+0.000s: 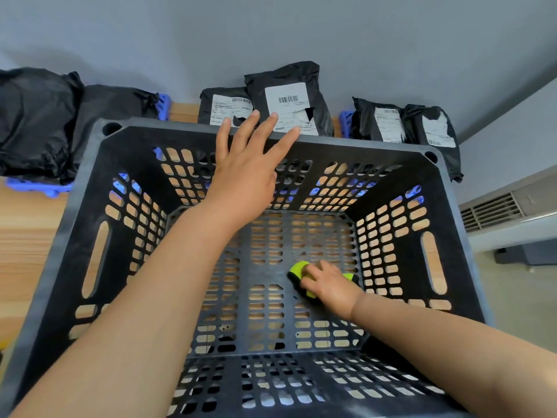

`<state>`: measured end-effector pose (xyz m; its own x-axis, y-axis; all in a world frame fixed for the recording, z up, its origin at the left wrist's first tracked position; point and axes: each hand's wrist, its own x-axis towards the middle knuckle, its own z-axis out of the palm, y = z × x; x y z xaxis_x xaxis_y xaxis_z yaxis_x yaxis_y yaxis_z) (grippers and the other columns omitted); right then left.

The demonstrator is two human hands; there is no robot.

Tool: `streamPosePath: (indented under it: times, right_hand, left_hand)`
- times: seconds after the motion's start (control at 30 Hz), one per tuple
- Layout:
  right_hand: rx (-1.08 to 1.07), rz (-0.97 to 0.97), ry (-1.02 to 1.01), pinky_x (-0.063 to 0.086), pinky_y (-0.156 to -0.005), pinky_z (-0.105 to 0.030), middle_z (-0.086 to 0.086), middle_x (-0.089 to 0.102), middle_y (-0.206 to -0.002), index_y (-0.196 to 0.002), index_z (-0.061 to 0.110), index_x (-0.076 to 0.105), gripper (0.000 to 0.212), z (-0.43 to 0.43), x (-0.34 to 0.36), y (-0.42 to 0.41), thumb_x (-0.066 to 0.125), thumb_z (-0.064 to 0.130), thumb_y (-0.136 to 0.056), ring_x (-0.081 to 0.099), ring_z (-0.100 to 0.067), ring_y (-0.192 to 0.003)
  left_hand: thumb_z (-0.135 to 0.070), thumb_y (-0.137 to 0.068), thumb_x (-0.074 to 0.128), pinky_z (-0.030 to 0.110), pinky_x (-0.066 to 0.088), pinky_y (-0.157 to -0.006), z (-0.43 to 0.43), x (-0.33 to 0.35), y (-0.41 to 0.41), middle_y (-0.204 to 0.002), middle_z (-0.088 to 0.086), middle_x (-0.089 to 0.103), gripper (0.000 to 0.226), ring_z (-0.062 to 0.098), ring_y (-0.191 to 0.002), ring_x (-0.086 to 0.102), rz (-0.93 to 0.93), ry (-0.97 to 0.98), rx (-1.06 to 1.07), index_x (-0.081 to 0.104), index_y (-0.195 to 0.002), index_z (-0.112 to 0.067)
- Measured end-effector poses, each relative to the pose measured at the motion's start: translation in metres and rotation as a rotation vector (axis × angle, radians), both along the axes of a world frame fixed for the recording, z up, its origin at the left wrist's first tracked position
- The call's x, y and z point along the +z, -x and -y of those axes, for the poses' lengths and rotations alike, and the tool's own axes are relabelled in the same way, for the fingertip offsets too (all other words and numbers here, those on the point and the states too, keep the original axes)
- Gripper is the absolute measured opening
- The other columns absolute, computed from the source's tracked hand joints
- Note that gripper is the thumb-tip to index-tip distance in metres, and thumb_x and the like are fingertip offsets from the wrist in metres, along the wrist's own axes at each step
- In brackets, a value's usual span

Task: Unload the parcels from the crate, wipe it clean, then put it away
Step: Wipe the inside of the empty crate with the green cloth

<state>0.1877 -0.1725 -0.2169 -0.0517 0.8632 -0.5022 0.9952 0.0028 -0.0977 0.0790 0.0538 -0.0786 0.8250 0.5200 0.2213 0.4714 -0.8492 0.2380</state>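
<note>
Evidently wiping is in hand: the emptied crate (99, 176) sits on the counter (27, 236), parcels (289, 98) beyond it at 12 o'clock. The right hand (330, 286) grips a green cloth (297, 268) on its floor, 4 o'clock; the left hand (244, 176), spread and released, hovers at the far rim. Next, probably: brace, sweep onward.

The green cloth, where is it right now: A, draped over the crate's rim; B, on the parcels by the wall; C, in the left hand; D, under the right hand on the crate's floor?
D: the right hand grips the green cloth against the floor of the crate, and the left hand is open and holds nothing.
</note>
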Motion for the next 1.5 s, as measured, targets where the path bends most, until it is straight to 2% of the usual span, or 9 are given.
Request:
streamPosePath:
  times: [0.37, 0.47, 0.63, 0.83, 0.97, 1.1, 1.3, 1.4, 1.5]
  right_hand:
    - [0.437, -0.188, 0.326, 0.046, -0.089, -0.045, -0.013, 0.038, -0.128, -0.131, 0.012, 0.045, 0.055, 0.034, 0.025, 0.013, 0.064, -0.001, -0.081, 0.038, -0.034, -0.115]
    - [0.524, -0.179, 0.251, 0.050, -0.084, -0.045, -0.014, 0.043, -0.123, -0.126, 0.010, 0.050, 0.051, 0.029, 0.022, 0.003, 0.066, -0.002, -0.078, 0.044, -0.034, -0.107]
    - [0.407, -0.096, 0.098, 0.051, -0.081, -0.043, -0.018, 0.050, -0.120, -0.118, 0.004, 0.055, 0.041, 0.001, 0.014, -0.022, 0.063, -0.005, -0.079, 0.049, -0.034, -0.103]
    - [0.479, -0.155, 0.004, 0.051, -0.057, -0.027, -0.007, 0.061, -0.092, -0.092, 0.011, 0.064, 0.046, -0.004, 0.008, -0.030, 0.086, 0.005, -0.052, 0.059, -0.022, -0.076]
    - [0.337, -0.088, -0.041, 0.053, -0.065, -0.036, -0.013, 0.055, -0.106, -0.106, 0.007, 0.057, 0.052, -0.016, 0.000, -0.039, 0.080, -0.003, -0.060, 0.056, -0.028, -0.089]
    - [0.205, -0.014, -0.082, 0.053, -0.067, -0.036, -0.012, 0.057, -0.104, -0.106, 0.010, 0.060, 0.055, -0.028, -0.001, -0.047, 0.082, 0.000, -0.057, 0.057, -0.028, -0.088]
    - [-0.130, 0.194, -0.147, 0.034, -0.103, -0.043, -0.014, 0.033, -0.143, -0.139, 0.013, 0.038, 0.053, -0.062, 0.011, -0.071, 0.055, 0.008, -0.089, 0.035, -0.034, -0.127]
    - [-0.245, 0.217, -0.029, 0.032, -0.105, -0.047, -0.011, 0.019, -0.151, -0.148, 0.018, 0.021, 0.068, -0.061, 0.008, -0.062, 0.054, 0.007, -0.089, 0.029, -0.037, -0.130]
    - [-0.363, 0.230, -0.012, 0.036, -0.102, -0.048, -0.013, 0.024, -0.147, -0.146, 0.016, 0.022, 0.070, -0.051, 0.007, -0.046, 0.057, 0.006, -0.086, 0.034, -0.038, -0.125]
  left_hand:
    - [-0.012, -0.092, 0.047, 0.042, -0.023, -0.107, -0.002, 0.000, -0.001, -0.159, 0.003, 0.006, 0.074, 0.025, -0.146, -0.007, 0.015, 0.018, 0.000, 0.009, -0.150, -0.037]
    - [-0.012, -0.092, 0.047, 0.043, -0.022, -0.108, -0.001, 0.000, -0.002, -0.159, 0.004, 0.006, 0.073, 0.025, -0.146, -0.007, 0.015, 0.025, -0.002, 0.010, -0.150, -0.037]
    - [-0.012, -0.091, 0.047, 0.041, -0.023, -0.107, -0.001, -0.001, -0.002, -0.159, 0.004, 0.007, 0.073, 0.026, -0.146, -0.006, 0.024, 0.018, -0.004, 0.010, -0.150, -0.037]
    - [-0.010, -0.091, 0.047, 0.042, -0.022, -0.108, -0.001, -0.001, -0.003, -0.159, 0.004, 0.008, 0.074, 0.026, -0.146, -0.005, 0.027, 0.011, 0.000, 0.011, -0.150, -0.036]
    - [-0.010, -0.091, 0.047, 0.043, -0.021, -0.109, 0.000, -0.001, -0.003, -0.159, 0.004, 0.007, 0.073, 0.026, -0.146, -0.006, 0.021, 0.013, 0.007, 0.012, -0.150, -0.036]
    - [-0.009, -0.091, 0.047, 0.046, -0.018, -0.111, 0.002, -0.001, -0.002, -0.159, 0.004, 0.008, 0.074, 0.026, -0.146, -0.005, 0.015, 0.011, 0.005, 0.012, -0.150, -0.037]
    - [-0.009, -0.091, 0.046, 0.046, -0.017, -0.111, 0.003, 0.001, -0.002, -0.159, 0.004, 0.008, 0.073, 0.026, -0.146, -0.004, 0.010, -0.001, 0.005, 0.012, -0.150, -0.036]
    - [-0.009, -0.091, 0.046, 0.046, -0.016, -0.111, 0.002, 0.000, -0.002, -0.159, 0.004, 0.007, 0.074, 0.026, -0.146, -0.005, 0.000, -0.002, 0.009, 0.011, -0.150, -0.037]
    - [-0.009, -0.091, 0.046, 0.045, -0.017, -0.111, 0.001, 0.000, -0.002, -0.159, 0.004, 0.007, 0.074, 0.025, -0.146, -0.005, 0.000, -0.001, 0.011, 0.010, -0.150, -0.037]
